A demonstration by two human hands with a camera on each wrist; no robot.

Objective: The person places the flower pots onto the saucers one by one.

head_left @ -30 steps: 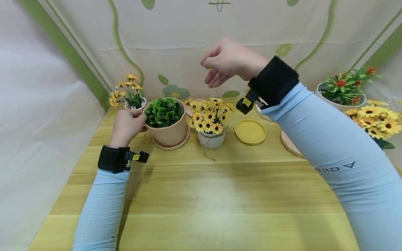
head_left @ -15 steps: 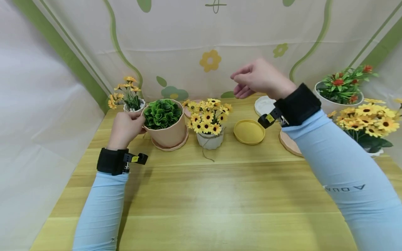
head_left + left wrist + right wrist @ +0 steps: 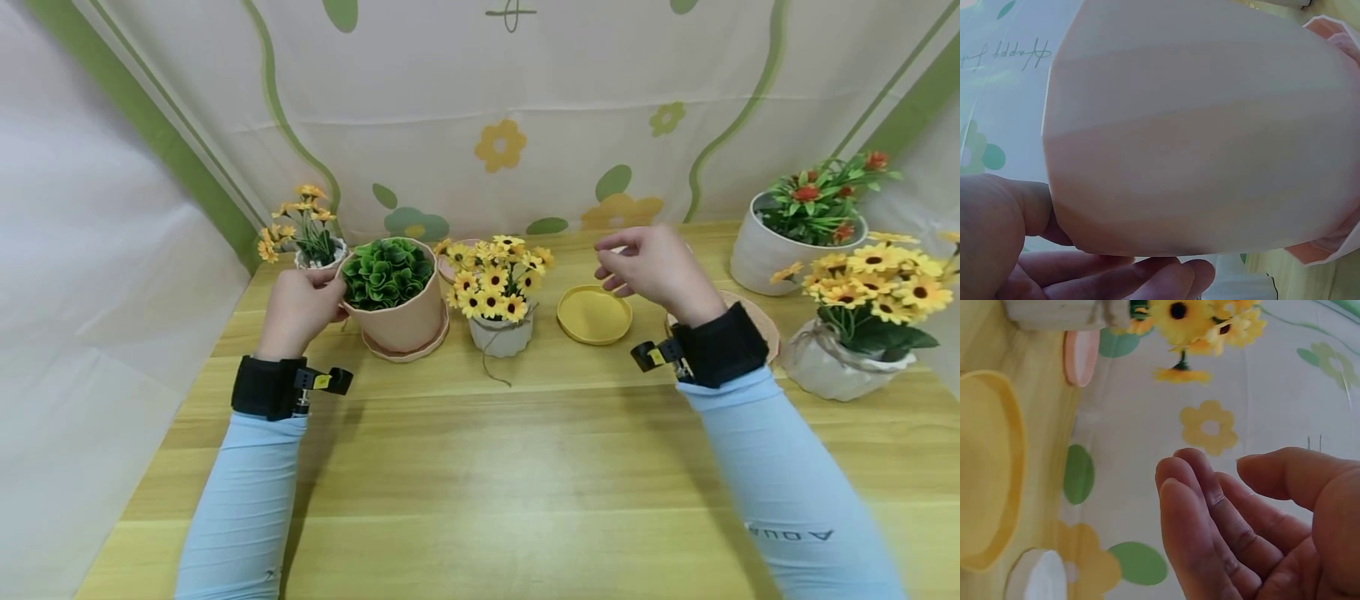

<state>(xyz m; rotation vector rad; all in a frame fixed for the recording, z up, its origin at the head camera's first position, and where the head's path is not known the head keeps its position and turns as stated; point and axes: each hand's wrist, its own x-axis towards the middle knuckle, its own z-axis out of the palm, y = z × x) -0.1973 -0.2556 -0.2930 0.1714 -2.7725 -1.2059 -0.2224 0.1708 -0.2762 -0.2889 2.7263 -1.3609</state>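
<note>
With thumb and fingers my left hand (image 3: 295, 307) grips the left rim of a peach flowerpot (image 3: 405, 321) filled with leafy green foliage (image 3: 388, 273). The pot stands in a matching scalloped saucer (image 3: 401, 357). In the left wrist view the thumb lies against the pot's rim and the fingers curl along its far side. My right hand (image 3: 656, 271) hovers over the table's back right, thumb apart from the bent, relaxed fingers and nothing between them. A yellow saucer (image 3: 595, 315) lies just left of it. In the right wrist view a white saucer (image 3: 1038, 575) shows below.
Yellow daisies in a white pot (image 3: 504, 335) stand mid-table, a pink saucer (image 3: 448, 268) behind them. At the right are a large white pot with red flowers (image 3: 765, 254), a white pot of yellow flowers (image 3: 832, 371) and a peach saucer (image 3: 757, 321). A small orange-flowered pot (image 3: 321, 254) stands back left.
My right hand has moved right and down, from in front of the backdrop to low over the table beside the yellow saucer. The left hand keeps its grip on the peach flowerpot.
</note>
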